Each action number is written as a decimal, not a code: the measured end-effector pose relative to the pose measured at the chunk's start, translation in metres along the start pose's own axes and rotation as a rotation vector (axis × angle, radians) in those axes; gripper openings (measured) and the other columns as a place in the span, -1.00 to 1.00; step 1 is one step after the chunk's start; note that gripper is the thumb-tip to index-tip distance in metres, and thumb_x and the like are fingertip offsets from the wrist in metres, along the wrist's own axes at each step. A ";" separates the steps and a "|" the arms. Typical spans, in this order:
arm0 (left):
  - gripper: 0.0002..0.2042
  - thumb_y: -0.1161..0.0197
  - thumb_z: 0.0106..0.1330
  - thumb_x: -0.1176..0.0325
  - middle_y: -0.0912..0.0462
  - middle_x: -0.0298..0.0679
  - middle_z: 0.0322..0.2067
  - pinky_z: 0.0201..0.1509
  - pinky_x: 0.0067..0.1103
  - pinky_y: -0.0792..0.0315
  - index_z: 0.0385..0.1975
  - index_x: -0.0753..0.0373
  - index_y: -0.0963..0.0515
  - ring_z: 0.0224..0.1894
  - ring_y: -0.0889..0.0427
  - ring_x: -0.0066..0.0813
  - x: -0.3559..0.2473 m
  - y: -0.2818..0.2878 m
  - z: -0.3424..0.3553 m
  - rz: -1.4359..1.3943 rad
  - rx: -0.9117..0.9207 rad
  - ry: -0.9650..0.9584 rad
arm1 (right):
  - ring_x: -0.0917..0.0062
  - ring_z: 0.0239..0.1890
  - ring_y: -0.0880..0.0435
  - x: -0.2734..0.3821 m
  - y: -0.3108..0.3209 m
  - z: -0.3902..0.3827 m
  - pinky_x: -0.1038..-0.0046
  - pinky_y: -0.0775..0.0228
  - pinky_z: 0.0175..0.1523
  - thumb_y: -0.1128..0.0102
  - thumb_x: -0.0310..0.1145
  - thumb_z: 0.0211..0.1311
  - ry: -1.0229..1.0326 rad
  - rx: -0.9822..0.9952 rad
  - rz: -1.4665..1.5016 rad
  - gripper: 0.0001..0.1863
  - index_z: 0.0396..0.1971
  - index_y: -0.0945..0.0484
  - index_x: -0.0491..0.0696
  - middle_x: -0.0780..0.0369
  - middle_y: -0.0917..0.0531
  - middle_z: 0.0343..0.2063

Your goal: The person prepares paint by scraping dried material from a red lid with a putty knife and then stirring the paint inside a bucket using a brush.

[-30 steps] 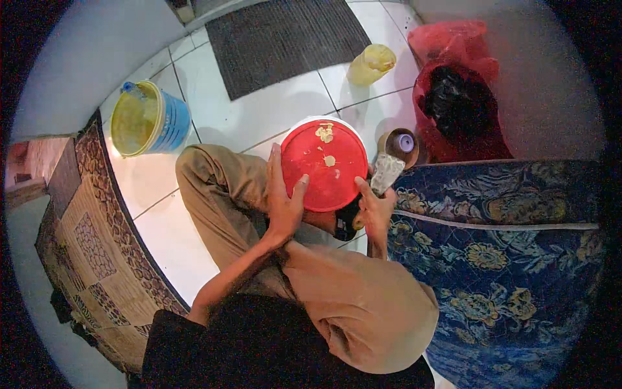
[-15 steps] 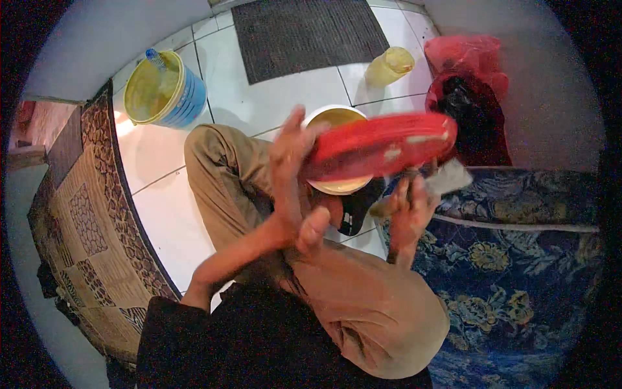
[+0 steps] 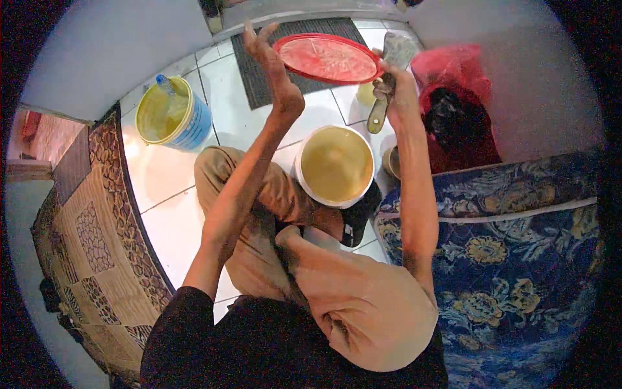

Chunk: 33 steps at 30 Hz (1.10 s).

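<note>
Seated person with both hands raised beyond an open white bucket (image 3: 299,170) of tan paste (image 3: 337,165), which stands on the tiled floor (image 3: 165,194) by the crossed legs. The right hand (image 3: 403,91) grips a scraper (image 3: 398,50), blade up, at the right edge of a tilted red lid (image 3: 329,58) with a pale-smeared face; the left hand (image 3: 271,65), fingers spread, is at the lid's left edge, contact uncertain. Left: a blue pail (image 3: 195,126); right: a red bag (image 3: 453,61)
</note>
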State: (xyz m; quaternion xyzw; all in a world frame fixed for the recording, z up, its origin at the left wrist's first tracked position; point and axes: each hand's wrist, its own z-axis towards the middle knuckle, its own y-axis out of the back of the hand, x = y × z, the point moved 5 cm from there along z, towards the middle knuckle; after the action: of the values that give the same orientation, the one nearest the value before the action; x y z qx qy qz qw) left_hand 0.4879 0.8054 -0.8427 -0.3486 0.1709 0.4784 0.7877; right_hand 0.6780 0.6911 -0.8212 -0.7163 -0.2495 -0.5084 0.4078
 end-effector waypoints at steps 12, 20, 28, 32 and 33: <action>-0.65 0.05 0.51 0.29 -0.50 -0.04 0.15 0.25 -0.22 -0.46 0.17 0.36 -0.34 0.12 -0.57 -0.21 0.108 0.075 -0.087 -0.576 -0.174 1.287 | 0.79 -0.66 -0.20 -0.077 0.001 0.083 0.64 -0.12 -0.56 -0.23 -0.36 0.29 -0.214 0.188 -0.423 -0.86 -0.25 -0.46 0.00 0.47 -0.37 -0.58; -0.64 -0.01 0.52 0.23 -0.54 -0.14 0.07 0.16 -0.28 -0.52 0.23 0.19 -0.28 0.06 -0.59 -0.24 0.156 0.092 -0.096 -0.504 -0.245 1.235 | 0.73 -0.55 -0.37 -0.033 0.040 0.032 0.60 -0.27 -0.46 -0.20 -0.28 0.31 -0.108 -0.013 -0.783 -0.68 -0.03 -0.53 -0.13 0.38 -0.47 -0.52; -0.35 -0.24 0.36 0.04 -0.45 -0.04 0.12 0.22 -0.40 -0.34 0.28 0.34 -0.23 0.17 -0.43 -0.28 0.175 0.125 -0.093 0.455 -0.278 1.093 | 0.66 -0.43 -0.47 0.003 0.097 -0.004 0.60 -0.39 -0.28 0.09 -0.61 0.31 0.056 -0.200 -0.608 -0.67 0.06 -0.44 -0.24 0.26 -0.63 -0.25; -0.40 -0.26 0.37 0.16 -0.48 -0.03 0.09 0.25 -0.43 -0.33 0.26 0.39 -0.25 0.19 -0.44 -0.32 0.075 0.099 -0.117 0.343 0.031 0.998 | 0.61 -0.38 -0.55 -0.001 0.143 -0.017 0.54 -0.48 -0.20 0.07 -0.60 0.33 0.131 -0.393 -0.387 -0.67 0.07 -0.41 -0.23 0.18 -0.66 -0.14; -0.46 -0.25 0.38 0.21 -0.52 -0.08 0.03 0.22 -0.45 -0.36 0.23 0.39 -0.28 0.14 -0.47 -0.35 0.044 0.097 -0.132 0.289 0.170 1.071 | 0.55 -0.35 -0.59 -0.012 0.164 -0.018 0.48 -0.53 -0.22 0.06 -0.60 0.33 0.136 -0.451 -0.320 -0.67 0.08 -0.41 -0.21 0.16 -0.66 -0.16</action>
State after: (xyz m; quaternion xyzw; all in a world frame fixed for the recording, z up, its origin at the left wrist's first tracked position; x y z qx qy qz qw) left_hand 0.4327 0.7682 -0.9985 -0.4512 0.6310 0.3220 0.5427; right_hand 0.7905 0.5878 -0.8838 -0.7045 -0.2121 -0.6559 0.1687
